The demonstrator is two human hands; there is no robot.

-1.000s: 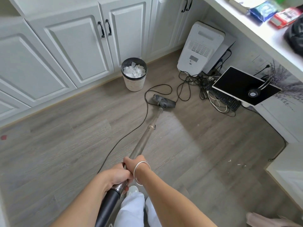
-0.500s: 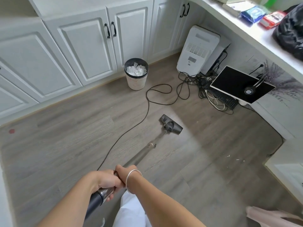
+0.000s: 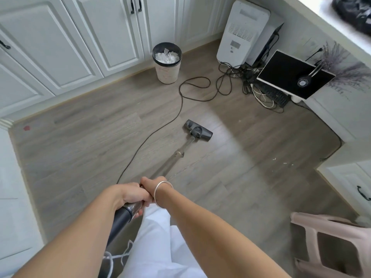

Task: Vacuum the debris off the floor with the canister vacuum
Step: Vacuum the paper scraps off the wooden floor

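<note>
Gripping wand (image 3: 170, 163) | hands: left hand (image 3: 131, 195), right hand (image 3: 148, 186) | nozzle (image 3: 198, 133) on floor (image 3: 80, 147)

Grey wood-look floor (image 3: 80, 141) fills the view. Mid-floor, the vacuum floor head (image 3: 197, 133) sits flat on the end of its wand (image 3: 174, 159), with a dark cord (image 3: 152, 135) snaking past on its left. At the far cabinets stands a bin (image 3: 167, 67) full of white paper. To the right are a white tower unit (image 3: 242, 33), a cable tangle (image 3: 234, 77) and a tilted monitor (image 3: 289, 75) over a keyboard (image 3: 275, 95). White specks (image 3: 284, 163) lie scattered right of the head, there's a red spot (image 3: 26, 128) far left, and a pink stool (image 3: 333, 243) near right.
</note>
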